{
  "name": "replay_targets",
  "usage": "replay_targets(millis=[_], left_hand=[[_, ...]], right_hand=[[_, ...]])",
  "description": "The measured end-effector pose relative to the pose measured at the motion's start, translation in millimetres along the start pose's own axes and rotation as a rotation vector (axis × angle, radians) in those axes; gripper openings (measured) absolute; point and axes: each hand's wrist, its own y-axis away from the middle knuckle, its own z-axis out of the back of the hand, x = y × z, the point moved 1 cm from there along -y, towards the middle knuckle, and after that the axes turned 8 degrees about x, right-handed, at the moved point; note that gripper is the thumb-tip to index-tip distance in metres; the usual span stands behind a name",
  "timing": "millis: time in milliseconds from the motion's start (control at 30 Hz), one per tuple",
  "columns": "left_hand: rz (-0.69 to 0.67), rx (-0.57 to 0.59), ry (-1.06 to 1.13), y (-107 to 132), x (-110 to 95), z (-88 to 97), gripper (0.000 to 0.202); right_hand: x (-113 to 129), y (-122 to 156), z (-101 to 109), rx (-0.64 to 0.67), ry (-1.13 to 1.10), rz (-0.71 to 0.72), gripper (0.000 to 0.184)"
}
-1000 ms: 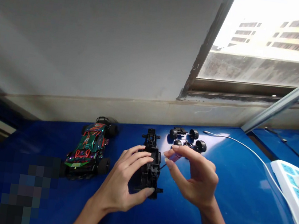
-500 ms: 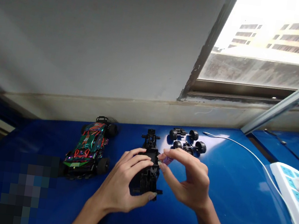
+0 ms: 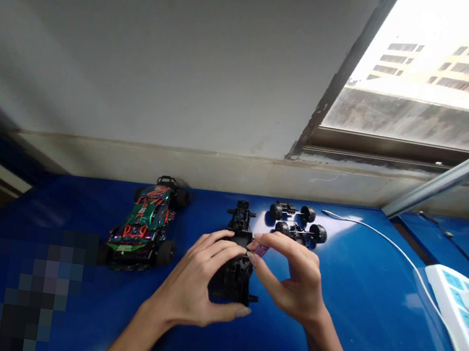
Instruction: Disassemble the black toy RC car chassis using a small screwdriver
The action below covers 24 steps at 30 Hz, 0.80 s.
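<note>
A black toy car chassis (image 3: pixel 236 276) lies lengthwise on the blue tabletop, its narrow front end toward the wall. Around its left side and near end curves my left hand (image 3: pixel 199 280), thumb at the near edge and fingertips over the middle. Between thumb and forefinger, my right hand (image 3: pixel 290 275) pinches a small purplish piece (image 3: pixel 260 250) at the chassis's right side; its exact kind is too small to tell. Just beyond the right hand are two black axle sets with wheels, a farther one (image 3: pixel 291 212) and a nearer one (image 3: pixel 298 232), which the hand partly covers.
To the left stands a green and red toy car (image 3: pixel 145 224). A white cable (image 3: pixel 398 243) runs across the right side to a white power strip (image 3: pixel 458 311). A metal bar (image 3: pixel 445 180) slants up by the window, and the wall (image 3: pixel 200 171) bounds the table's back.
The view has shifted slightly. My left fingertips have moved a little to the right, closer to the right hand's pinch. The right hand keeps its hold on the small piece.
</note>
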Motion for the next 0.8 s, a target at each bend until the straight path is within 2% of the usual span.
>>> replay_targets(millis=[133, 300, 467, 600, 800], left_hand=[[-0.007, -0.001, -0.007, -2, 1, -2.3, 0.091], [-0.052, -0.026, 0.02, -4, -3, -4.1, 0.078], [-0.011, -0.049, 0.02, 2, 0, 4.9, 0.081], [0.044, -0.098, 0.075, 5, 8, 14.1, 0.081], [0.085, -0.171, 0.141, 4, 15, 12.6, 0.079]], right_hand=[[3, -1, 3, 0.051, 0.001, 0.011, 0.036], [2, -3, 2, 0.073, 0.062, 0.019, 0.031], [-1, -1, -4, 0.015, 0.127, 0.014, 0.039], [1, -1, -6, 0.039, 0.126, 0.021, 0.047], [0, -4, -14, -0.044, 0.095, 0.03, 0.055]])
